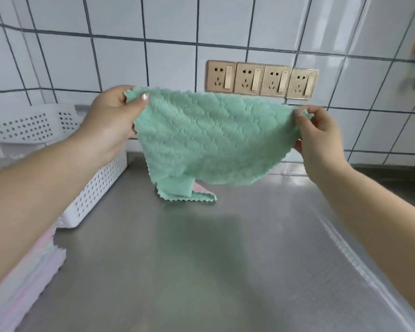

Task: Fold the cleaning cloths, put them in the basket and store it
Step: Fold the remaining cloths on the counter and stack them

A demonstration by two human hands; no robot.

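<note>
Two hands, left (110, 121) and right (319, 142), pinch green cloth (209, 140) corners, long edge left-right.

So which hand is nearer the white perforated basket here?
Left. The left hand pinches the green cloth right above the basket; the right hand pinches the cloth's opposite corner, far across the counter.

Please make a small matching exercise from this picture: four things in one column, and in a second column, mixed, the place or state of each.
Things:
1. green cloth
2. white basket
3. stack of cloths
4. wall sockets

Places or states:
A. on the tiled wall, in a row
B. held up by two corners, left hand and right hand
C. at the near left edge of the counter
D. standing on the counter at the left, by the wall

Pairs: 1-B, 2-D, 3-C, 4-A
</note>
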